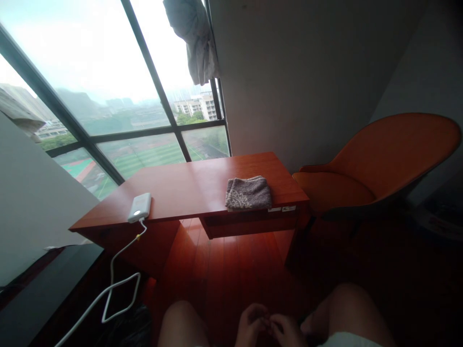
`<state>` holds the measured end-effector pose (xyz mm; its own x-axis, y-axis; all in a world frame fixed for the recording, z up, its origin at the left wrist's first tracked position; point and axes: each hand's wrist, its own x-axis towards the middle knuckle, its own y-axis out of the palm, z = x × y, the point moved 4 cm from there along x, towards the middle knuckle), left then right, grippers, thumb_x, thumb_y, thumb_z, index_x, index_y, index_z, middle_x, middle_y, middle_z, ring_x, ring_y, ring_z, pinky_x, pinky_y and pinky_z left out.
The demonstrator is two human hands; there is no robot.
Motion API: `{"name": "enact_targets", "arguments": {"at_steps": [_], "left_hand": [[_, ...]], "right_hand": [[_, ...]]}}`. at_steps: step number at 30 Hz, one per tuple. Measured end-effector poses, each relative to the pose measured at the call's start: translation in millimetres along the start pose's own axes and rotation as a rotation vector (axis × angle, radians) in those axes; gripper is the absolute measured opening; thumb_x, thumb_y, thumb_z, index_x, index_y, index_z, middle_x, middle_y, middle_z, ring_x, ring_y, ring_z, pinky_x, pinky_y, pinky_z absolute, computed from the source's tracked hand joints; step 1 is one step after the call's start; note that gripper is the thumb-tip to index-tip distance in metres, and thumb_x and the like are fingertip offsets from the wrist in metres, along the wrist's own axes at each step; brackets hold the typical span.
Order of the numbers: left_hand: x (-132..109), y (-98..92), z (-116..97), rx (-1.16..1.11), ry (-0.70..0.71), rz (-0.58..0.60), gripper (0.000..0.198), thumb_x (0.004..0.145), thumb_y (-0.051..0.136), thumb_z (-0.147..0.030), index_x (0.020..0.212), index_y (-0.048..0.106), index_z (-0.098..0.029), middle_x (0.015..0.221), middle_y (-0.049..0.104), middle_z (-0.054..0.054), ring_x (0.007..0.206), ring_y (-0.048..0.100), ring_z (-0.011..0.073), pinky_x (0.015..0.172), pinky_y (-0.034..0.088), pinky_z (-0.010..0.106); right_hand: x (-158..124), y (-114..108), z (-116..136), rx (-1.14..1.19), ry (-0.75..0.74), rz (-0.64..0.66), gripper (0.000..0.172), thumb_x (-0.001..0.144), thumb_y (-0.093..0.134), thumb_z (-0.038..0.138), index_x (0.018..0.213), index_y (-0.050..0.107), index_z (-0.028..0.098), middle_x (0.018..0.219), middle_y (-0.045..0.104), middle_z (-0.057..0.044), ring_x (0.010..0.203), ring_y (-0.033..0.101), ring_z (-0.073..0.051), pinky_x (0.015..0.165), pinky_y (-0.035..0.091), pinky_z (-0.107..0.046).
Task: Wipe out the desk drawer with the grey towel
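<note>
Low in the view, between the knees, my left hand (pixel 250 324) and my right hand (pixel 287 329) meet at the fingertips. The left fingers curl inward, and the thumb and fingers of the right are drawn together. I see no object in either hand, though the light there is dim. Beyond them, a folded grey-brown towel (pixel 249 193) with a pale pattern lies at the near edge of a reddish wooden desk (pixel 188 185). A white power bank (pixel 140 207) rests near the desk's left end, with a white cable (pixel 112 265) plugged into it. Neither hand touches these.
An orange chair (pixel 390 159) stands at the desk's right end. Behind the desk is a large window (pixel 108 72) with dark frames and a bunched curtain (pixel 197 43). The cable loops down to the lower left, past a dark flat surface (pixel 68 279). Wooden floor (pixel 224 270) shows under the desk.
</note>
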<state>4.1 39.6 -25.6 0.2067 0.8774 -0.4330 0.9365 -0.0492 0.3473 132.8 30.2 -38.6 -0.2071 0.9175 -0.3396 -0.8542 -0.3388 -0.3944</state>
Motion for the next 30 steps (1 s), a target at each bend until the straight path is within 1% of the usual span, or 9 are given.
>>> {"name": "enact_targets", "arguments": {"at_steps": [3, 5, 9, 12, 16, 20, 26, 30], "left_hand": [[0.0, -2.1, -0.6, 0.003, -0.015, -0.028, 0.027, 0.051, 0.054, -0.016, 0.074, 0.068, -0.017, 0.064, 0.067, 0.000, 0.061, 0.058, 0.0129, 0.059, 0.036, 0.024], [-0.1, -2.4, 0.0, 0.002, -0.040, -0.030, 0.029, 0.050, 0.053, -0.015, 0.075, 0.068, -0.016, 0.065, 0.068, 0.000, 0.063, 0.059, 0.0129, 0.059, 0.036, 0.023], [0.3, -3.0, 2.5, 0.019, -0.049, -0.038, 0.033, 0.049, 0.050, -0.015, 0.076, 0.068, -0.016, 0.067, 0.068, 0.000, 0.063, 0.059, 0.0131, 0.058, 0.036, 0.023], [0.8, -3.3, 5.2, 0.042, -0.042, -0.049, 0.032, 0.049, 0.049, -0.015, 0.075, 0.068, -0.016, 0.066, 0.066, 0.000, 0.062, 0.058, 0.0125, 0.056, 0.034, 0.023], [0.3, -3.6, 7.1, 0.049, -0.045, -0.049, 0.032, 0.050, 0.050, -0.014, 0.077, 0.067, -0.017, 0.067, 0.066, 0.000, 0.062, 0.058, 0.0126, 0.056, 0.034, 0.023], [-1.1, -4.1, 5.2, 0.093, -0.019, -0.046, 0.029, 0.052, 0.052, -0.014, 0.077, 0.067, -0.017, 0.066, 0.064, -0.001, 0.062, 0.057, 0.0132, 0.058, 0.037, 0.024], [-1.9, -3.7, 3.9, 0.218, 0.021, -0.036, 0.025, 0.054, 0.054, -0.016, 0.076, 0.067, -0.019, 0.072, 0.065, 0.000, 0.066, 0.056, 0.0145, 0.063, 0.040, 0.026], [-1.3, -3.8, 5.7, 0.190, 0.008, -0.036, 0.025, 0.054, 0.054, -0.017, 0.075, 0.066, -0.019, 0.072, 0.064, -0.001, 0.065, 0.056, 0.0146, 0.062, 0.039, 0.026]], "right_hand": [[-2.4, -2.1, 4.9, -0.023, 0.004, -0.016, 0.027, 0.075, 0.045, 0.021, 0.084, 0.071, 0.019, 0.089, 0.076, -0.008, 0.084, 0.067, -0.019, 0.076, 0.045, -0.028], [-5.3, -4.5, 9.9, -0.063, 0.004, -0.037, 0.027, 0.075, 0.046, 0.021, 0.085, 0.071, 0.019, 0.091, 0.076, -0.008, 0.086, 0.067, -0.020, 0.078, 0.045, -0.029], [-10.4, -7.4, 19.9, -0.143, -0.008, -0.034, 0.026, 0.078, 0.046, 0.023, 0.083, 0.072, 0.022, 0.089, 0.076, -0.007, 0.084, 0.067, -0.019, 0.075, 0.044, -0.028], [-11.5, -7.7, 22.2, -0.189, 0.008, -0.026, 0.027, 0.079, 0.046, 0.023, 0.081, 0.072, 0.023, 0.087, 0.077, -0.007, 0.083, 0.068, -0.019, 0.075, 0.043, -0.028], [-10.7, -5.5, 19.6, -0.197, 0.007, -0.007, 0.028, 0.080, 0.045, 0.023, 0.082, 0.073, 0.022, 0.087, 0.077, -0.007, 0.083, 0.067, -0.019, 0.074, 0.042, -0.027], [-10.2, -1.8, 14.5, -0.185, 0.006, 0.024, 0.030, 0.082, 0.043, 0.023, 0.078, 0.073, 0.021, 0.083, 0.076, -0.007, 0.079, 0.066, -0.017, 0.071, 0.042, -0.026], [-9.3, 0.3, 7.3, -0.200, 0.009, 0.018, 0.031, 0.084, 0.041, 0.025, 0.084, 0.072, 0.020, 0.089, 0.076, -0.007, 0.083, 0.065, -0.017, 0.075, 0.043, -0.027], [-8.4, 1.0, 5.7, -0.224, 0.012, 0.027, 0.032, 0.083, 0.040, 0.022, 0.084, 0.072, 0.020, 0.090, 0.076, -0.008, 0.084, 0.066, -0.018, 0.076, 0.043, -0.028]]}}
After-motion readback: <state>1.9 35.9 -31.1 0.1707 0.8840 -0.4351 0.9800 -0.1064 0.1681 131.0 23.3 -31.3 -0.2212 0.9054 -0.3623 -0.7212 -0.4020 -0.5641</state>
